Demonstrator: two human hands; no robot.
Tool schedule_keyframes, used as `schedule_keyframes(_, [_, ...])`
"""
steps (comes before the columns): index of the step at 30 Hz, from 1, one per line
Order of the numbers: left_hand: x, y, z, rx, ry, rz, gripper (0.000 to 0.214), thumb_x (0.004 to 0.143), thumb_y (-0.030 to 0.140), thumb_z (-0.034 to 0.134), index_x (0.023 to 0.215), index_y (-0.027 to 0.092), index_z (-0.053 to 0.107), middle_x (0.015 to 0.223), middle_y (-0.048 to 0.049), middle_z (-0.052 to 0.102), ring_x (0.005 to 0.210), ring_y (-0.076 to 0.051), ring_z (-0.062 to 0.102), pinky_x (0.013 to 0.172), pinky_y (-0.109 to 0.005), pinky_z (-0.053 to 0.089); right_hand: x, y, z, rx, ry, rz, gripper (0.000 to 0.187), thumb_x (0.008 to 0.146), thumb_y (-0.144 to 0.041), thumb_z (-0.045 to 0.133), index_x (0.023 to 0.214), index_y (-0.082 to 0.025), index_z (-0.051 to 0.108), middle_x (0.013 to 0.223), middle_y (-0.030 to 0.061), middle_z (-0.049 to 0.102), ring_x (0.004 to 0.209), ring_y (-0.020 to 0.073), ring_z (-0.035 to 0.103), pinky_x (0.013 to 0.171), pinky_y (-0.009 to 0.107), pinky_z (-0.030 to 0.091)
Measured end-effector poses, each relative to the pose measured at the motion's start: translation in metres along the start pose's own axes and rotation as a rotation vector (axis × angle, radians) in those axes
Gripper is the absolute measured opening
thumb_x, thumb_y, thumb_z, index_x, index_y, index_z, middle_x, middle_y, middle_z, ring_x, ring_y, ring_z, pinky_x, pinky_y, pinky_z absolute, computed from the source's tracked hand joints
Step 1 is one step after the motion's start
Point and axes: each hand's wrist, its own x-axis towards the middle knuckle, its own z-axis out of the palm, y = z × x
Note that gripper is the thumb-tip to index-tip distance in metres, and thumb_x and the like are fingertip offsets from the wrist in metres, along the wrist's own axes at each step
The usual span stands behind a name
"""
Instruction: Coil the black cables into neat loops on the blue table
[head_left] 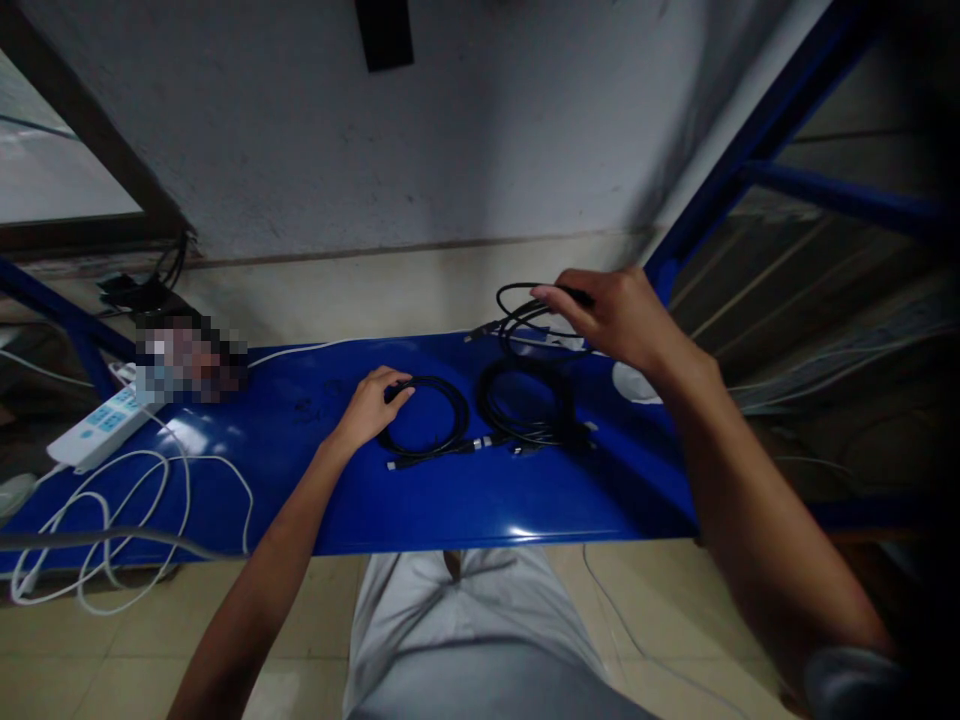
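Observation:
My left hand (375,402) is closed on the left side of a coiled black cable (459,405) lying on the blue shelf (450,510). That coil's connector ends rest on its near side. Raised above the shelf to the right, my right hand (604,308) grips a second looped black cable (517,318), whose plug hangs out to the left. Below it lies another coil of black cable (487,395), with several connectors at its near edge. Part of this coil is in the right hand's shadow, so I cannot tell how many cables it holds.
A white power strip (97,432) and tangled white cord (169,490) occupy the shelf's left end, beside a blurred-out patch. A round white object (634,383) sits behind my right wrist. Blue frame posts (720,200) rise at the right, and a wall (450,160) stands behind.

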Motion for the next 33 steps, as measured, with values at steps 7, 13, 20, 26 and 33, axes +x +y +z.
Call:
schedule_keyframes(7, [-0.001, 0.005, 0.002, -0.089, -0.07, -0.007, 0.024, 0.094, 0.032, 0.079, 0.116, 0.023, 0.081, 0.109, -0.008, 0.08, 0.097, -0.023, 0.073, 0.09, -0.036, 0.054, 0.056, -0.052, 0.019, 0.008, 0.163, -0.135, 0.076, 0.109, -0.077, 0.035, 0.088, -0.014, 0.071, 0.067, -0.0022, 0.049, 0.063, 0.0108, 0.052, 0.068, 0.025, 0.031])
schedule_keyframes(13, [0.003, 0.007, -0.003, -0.625, 0.09, -0.242, 0.049, 0.103, 0.059, 0.065, 0.122, 0.016, 0.078, 0.111, -0.013, 0.083, 0.102, -0.027, 0.078, 0.093, -0.038, 0.06, 0.031, -0.086, 0.1, 0.054, -0.004, -0.38, 0.061, 0.113, -0.068, 0.041, 0.089, -0.019, 0.07, 0.072, 0.0046, 0.065, 0.069, 0.0178, 0.062, 0.064, 0.031, 0.036])
schedule_keyframes(20, [0.009, 0.008, -0.026, -1.151, -0.176, -0.57, 0.068, 0.106, 0.07, 0.047, 0.134, 0.012, 0.071, 0.139, -0.0228, 0.074, 0.101, -0.03, 0.081, 0.071, -0.035, 0.066, -0.007, -0.099, 0.154, 0.048, -0.222, -0.72, 0.054, 0.117, -0.054, 0.04, 0.092, -0.02, 0.074, 0.075, 0.0053, 0.072, 0.068, 0.0183, 0.064, 0.062, 0.033, 0.038])
schedule_keyframes(26, [0.009, 0.018, -0.032, -1.147, -0.184, -0.598, 0.069, 0.104, 0.07, 0.054, 0.136, 0.011, 0.072, 0.145, -0.0232, 0.07, 0.07, -0.018, 0.073, 0.045, -0.025, 0.055, -0.018, -0.1, 0.147, 0.08, -0.423, -0.656, 0.054, 0.118, -0.053, 0.039, 0.106, -0.015, 0.076, 0.084, 0.0096, 0.077, 0.072, 0.02, 0.069, 0.066, 0.031, 0.043])
schedule_keyframes(33, [0.0, 0.026, -0.018, -1.009, -0.165, -0.514, 0.057, 0.096, 0.05, 0.081, 0.138, 0.014, 0.07, 0.115, -0.0147, 0.074, 0.061, -0.009, 0.057, 0.038, -0.018, 0.043, -0.025, -0.117, 0.135, 0.129, -0.811, -0.498, 0.062, 0.108, -0.068, 0.055, 0.117, -0.012, 0.078, 0.102, 0.0162, 0.08, 0.088, 0.0273, 0.076, 0.073, 0.034, 0.053])
